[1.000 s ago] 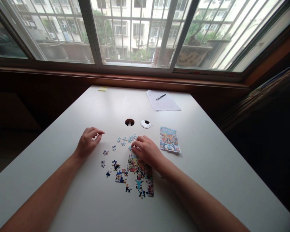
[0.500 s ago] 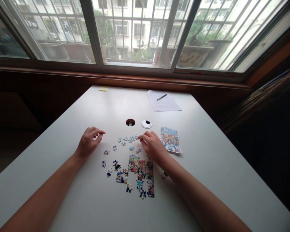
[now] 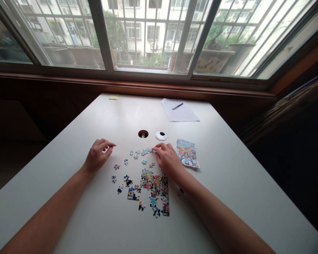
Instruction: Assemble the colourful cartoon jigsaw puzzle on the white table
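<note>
My left hand rests on the table left of the loose jigsaw pieces, its index finger stretched out and apart from the thumb, with nothing visible in it. My right hand is closed, its fingertips pinching a light blue jigsaw puzzle piece at the right end of a row of similar pieces. Below the right hand lies a partly joined jigsaw puzzle with gaps in its lower left. A small joined section and several loose dark pieces lie to its left.
A picture sheet lies right of my right hand. Further back are a cable hole, its round cover, and paper with a pen. Another piece lies by my right forearm. A window is behind the white table.
My right fingertips have shifted very slightly at the light blue pieces. My left hand and the joined puzzle look the same.
</note>
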Demonstrator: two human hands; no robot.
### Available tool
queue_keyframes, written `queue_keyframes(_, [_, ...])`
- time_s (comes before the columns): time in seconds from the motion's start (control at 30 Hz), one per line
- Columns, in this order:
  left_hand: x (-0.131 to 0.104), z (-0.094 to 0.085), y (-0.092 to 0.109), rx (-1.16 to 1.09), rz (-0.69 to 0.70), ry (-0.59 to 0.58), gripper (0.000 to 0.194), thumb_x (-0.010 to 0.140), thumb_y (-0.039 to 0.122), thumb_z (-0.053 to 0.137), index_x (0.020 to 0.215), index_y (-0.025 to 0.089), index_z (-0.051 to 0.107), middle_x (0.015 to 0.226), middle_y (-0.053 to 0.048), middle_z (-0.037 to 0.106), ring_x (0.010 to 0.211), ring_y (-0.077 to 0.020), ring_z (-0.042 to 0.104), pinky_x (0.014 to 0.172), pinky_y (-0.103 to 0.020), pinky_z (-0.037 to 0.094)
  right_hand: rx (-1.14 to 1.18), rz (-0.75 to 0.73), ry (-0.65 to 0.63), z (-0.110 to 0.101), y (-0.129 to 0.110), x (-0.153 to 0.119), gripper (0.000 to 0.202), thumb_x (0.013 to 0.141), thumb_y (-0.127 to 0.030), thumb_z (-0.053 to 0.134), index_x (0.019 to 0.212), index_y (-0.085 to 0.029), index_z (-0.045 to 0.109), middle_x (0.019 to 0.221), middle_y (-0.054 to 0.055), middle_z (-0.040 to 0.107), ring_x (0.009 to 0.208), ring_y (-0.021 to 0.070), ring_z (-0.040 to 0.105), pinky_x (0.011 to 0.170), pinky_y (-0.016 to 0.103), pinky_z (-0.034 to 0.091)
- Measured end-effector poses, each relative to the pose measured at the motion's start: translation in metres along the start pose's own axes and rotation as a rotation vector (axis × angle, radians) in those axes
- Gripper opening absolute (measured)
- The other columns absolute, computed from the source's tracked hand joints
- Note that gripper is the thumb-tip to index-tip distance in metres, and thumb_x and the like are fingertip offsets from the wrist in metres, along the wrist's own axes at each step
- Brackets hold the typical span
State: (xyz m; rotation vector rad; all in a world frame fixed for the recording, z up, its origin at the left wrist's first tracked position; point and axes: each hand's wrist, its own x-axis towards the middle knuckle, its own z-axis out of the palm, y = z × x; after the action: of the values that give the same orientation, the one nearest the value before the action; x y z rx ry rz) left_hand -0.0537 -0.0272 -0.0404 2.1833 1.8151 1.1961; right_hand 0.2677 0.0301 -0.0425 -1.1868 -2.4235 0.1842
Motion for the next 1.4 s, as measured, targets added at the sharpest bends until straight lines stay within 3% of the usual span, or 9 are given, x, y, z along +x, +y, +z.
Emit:
queue_keyframes(1.07, [0.0012,-0.0008,0.0031,-0.014,0.001,-0.014,0.018,0.092,0.023,0.054,0.095,0.021,0.072,0.090,-0.006,0.062,0.084,-0.0189,0.056,0.055,-0.024,0.050,0.040,-0.041,-0.001,-0.0046,-0.0058,-0.0004,0.014,0.094,-0.022,0.059,0.096,-0.023,0.074,0.104,0.008,0.068,0.098,0.0265,0.052,0.083,0.040,0.045])
queue_keyframes(1.4, [0.0009,-0.0004,0.0025,-0.009,0.010,-0.021,0.019,0.093,0.023,0.054,0.096,0.021,0.072,0.091,-0.006,0.062,0.085,-0.0190,0.056,0.060,-0.026,0.051,0.069,-0.111,-0.026,-0.0038,-0.0097,-0.0012,0.023,0.096,-0.023,0.057,0.115,-0.025,0.070,0.119,0.006,0.068,0.109,0.0272,0.052,0.090,0.042,0.046])
